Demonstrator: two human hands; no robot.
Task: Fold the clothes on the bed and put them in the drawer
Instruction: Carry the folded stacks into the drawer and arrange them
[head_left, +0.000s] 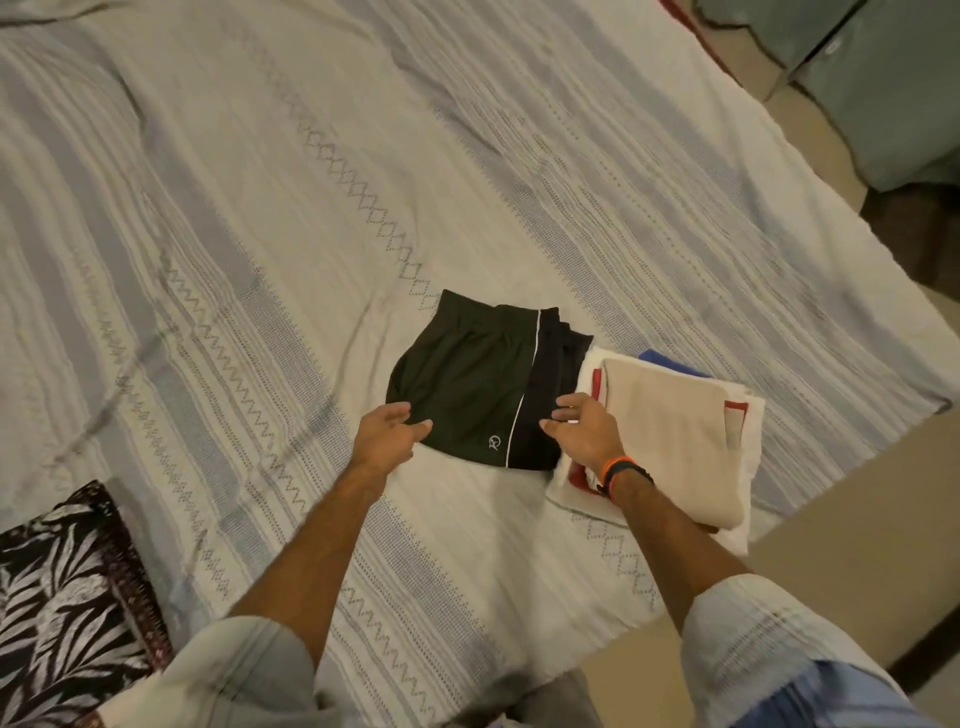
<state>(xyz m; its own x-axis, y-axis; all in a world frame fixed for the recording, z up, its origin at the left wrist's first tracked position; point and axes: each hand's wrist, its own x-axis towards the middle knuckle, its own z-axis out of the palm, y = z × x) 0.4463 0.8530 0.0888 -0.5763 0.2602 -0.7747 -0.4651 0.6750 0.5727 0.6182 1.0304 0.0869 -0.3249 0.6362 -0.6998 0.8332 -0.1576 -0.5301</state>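
Dark green shorts (467, 374) (white side stripe, small logo) lie folded on the bed (260, 208), just beside a folded stack (675, 431) near its right edge. Left hand (387, 436) and right hand (584, 428), fingers relaxed, touch the shorts' near corners; wide bedspread stretches beyond.

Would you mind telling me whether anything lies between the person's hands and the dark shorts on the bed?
Nothing visible does. The left hand and right hand are already at the near edge of the dark shorts.

A small white logo, unreadable, marks the dark shorts (467, 379).
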